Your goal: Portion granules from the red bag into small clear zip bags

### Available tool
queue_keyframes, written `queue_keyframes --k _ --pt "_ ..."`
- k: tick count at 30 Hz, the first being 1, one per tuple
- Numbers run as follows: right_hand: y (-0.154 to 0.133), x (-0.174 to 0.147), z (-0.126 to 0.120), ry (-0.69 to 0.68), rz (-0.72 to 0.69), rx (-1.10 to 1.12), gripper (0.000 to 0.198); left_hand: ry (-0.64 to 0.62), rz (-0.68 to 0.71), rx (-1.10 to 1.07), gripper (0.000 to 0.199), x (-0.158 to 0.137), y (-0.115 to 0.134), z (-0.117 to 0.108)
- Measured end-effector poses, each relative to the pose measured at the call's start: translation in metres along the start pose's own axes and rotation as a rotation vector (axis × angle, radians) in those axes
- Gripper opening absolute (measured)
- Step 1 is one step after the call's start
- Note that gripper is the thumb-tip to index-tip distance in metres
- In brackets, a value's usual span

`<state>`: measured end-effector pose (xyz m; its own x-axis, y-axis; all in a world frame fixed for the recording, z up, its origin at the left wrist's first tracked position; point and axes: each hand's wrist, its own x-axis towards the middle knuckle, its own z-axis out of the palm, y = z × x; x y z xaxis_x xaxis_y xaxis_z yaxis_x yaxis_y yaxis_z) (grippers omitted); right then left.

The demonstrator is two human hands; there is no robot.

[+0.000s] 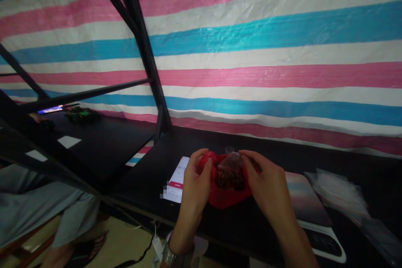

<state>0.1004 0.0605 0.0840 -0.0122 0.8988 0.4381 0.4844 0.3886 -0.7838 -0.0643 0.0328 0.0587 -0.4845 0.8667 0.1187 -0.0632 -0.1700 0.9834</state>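
A red plastic bag [224,201] lies open on the black table between my hands, with dark brown bits [230,179] showing in its mouth. My left hand [197,178] is closed on the bunched left edge of the red bag. My right hand [266,180] pinches at the right side, where a small clear plastic bag [231,161] lies over the dark bits. Its fingertips touch the clear bag's upper corner; whether they also grip the red edge cannot be made out. Just behind the bag stands a small clear cup [229,150].
A lit phone [177,182] with a timer lies left of my left hand. On the right are a flat item with a shaded cover [306,197], a white-edged phone [325,243] and clear plastic bags [341,192]. Black frame bars [143,46] rise at left; a person's leg [47,205] is beyond.
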Motion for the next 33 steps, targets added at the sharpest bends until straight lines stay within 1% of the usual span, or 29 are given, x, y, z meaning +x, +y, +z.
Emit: queue_keyframes --k 6,11,15,19,26,28,30,31,33 --pt "-0.004 0.002 -0.001 0.071 -0.047 -0.023 0.031 -0.030 -0.038 -0.143 0.049 0.000 0.003 0.002" --pt "-0.005 0.005 0.003 0.088 -0.064 0.020 0.029 -0.058 -0.057 -0.223 0.054 -0.001 0.002 0.002" --pt "-0.005 0.004 0.005 0.096 -0.029 0.060 0.026 -0.098 -0.011 -0.216 0.053 0.000 -0.001 0.002" --pt "-0.004 0.004 0.005 0.130 0.024 0.072 0.025 -0.156 0.009 -0.282 0.056 -0.001 -0.002 0.005" --pt "-0.005 0.006 0.008 0.173 0.098 0.124 0.025 -0.216 -0.044 -0.423 0.072 -0.002 -0.002 0.008" --pt "-0.005 0.007 0.009 0.164 0.098 0.120 0.023 -0.212 -0.044 -0.422 0.072 -0.001 -0.003 0.008" --pt "-0.004 0.009 0.010 0.151 0.097 0.115 0.021 -0.211 -0.026 -0.376 0.068 0.001 -0.003 0.008" --pt "-0.004 0.009 0.011 0.137 0.097 0.115 0.021 -0.208 0.000 -0.328 0.063 0.002 -0.003 0.008" --pt "-0.004 0.010 0.011 0.126 0.099 0.117 0.021 -0.186 0.108 -0.153 0.051 0.002 -0.004 0.007"
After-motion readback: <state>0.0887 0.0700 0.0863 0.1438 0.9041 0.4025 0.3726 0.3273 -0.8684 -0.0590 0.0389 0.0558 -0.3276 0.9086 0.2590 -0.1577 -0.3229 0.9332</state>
